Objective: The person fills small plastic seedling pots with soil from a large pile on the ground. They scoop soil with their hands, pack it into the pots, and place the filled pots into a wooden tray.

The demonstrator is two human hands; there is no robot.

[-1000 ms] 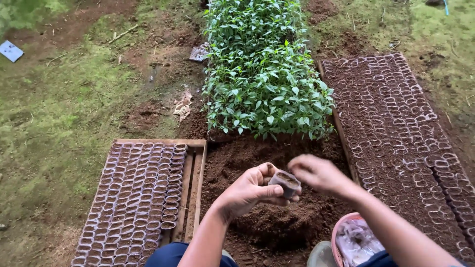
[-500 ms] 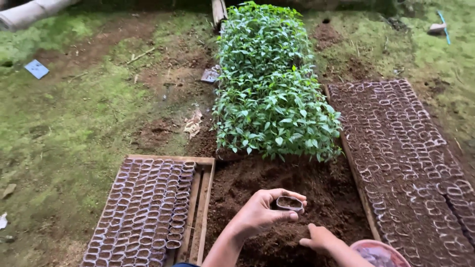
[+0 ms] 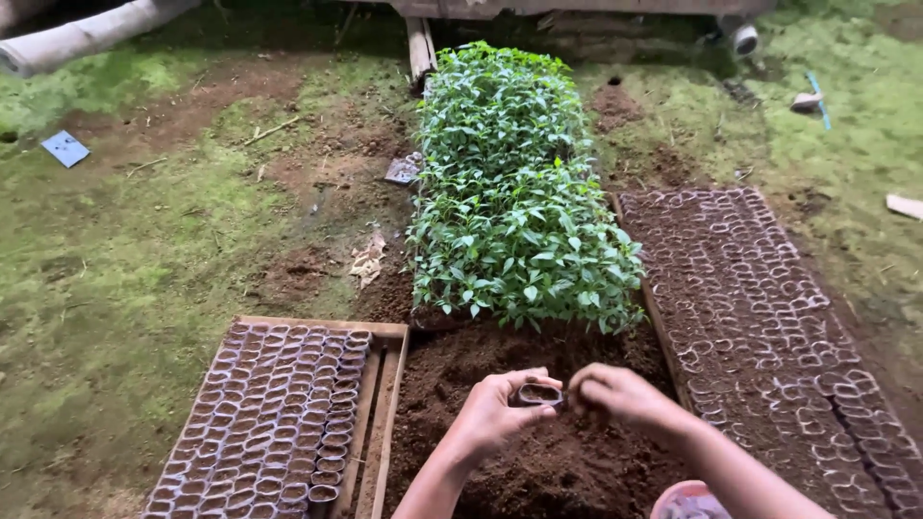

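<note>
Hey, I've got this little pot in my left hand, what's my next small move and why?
Probably set the pot into the open end of the wooden tray on your left. Your left hand holds it over the soil pile, your right hand is at its rim, and the tray's rows of pots stop short of its right side.

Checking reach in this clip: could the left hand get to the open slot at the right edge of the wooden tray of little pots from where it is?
Probably yes. The left hand holds a small pot over the soil pile, and the wooden tray lies just to its left with nothing between them.
</note>
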